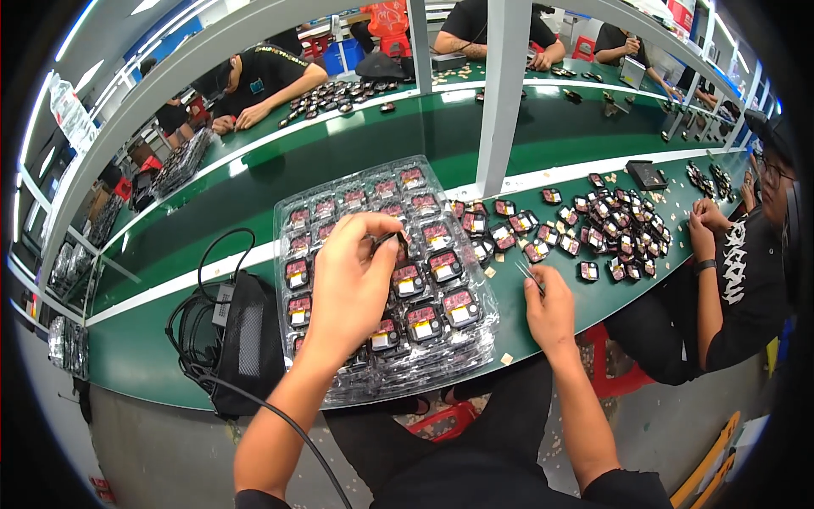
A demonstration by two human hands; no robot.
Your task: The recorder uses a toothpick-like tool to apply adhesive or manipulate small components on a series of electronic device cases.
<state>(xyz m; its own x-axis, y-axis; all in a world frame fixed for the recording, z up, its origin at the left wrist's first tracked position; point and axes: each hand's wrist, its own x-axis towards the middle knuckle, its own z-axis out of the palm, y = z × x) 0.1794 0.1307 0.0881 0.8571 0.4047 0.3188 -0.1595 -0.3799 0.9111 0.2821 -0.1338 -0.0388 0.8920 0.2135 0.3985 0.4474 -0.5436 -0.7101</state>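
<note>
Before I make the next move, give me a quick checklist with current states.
1. Left hand has hold of a dark device: ok.
2. Tweezers held in right hand: ok.
3. Loose devices lying on the green table, right of the clear tray: ok.
4. Pocket beneath left hand free: cannot tell, the hand hides it.
5. Black cable clear of left forearm in view: not ok, it crosses; contact cannot be told.

Bright indoor light from ceiling tube lights point(75, 32) at far left, sharp glare on clear plastic trays point(471, 348), pale reflections on green conveyor belt point(297, 174), metal frame point(502, 102) curving toward black rim
</note>
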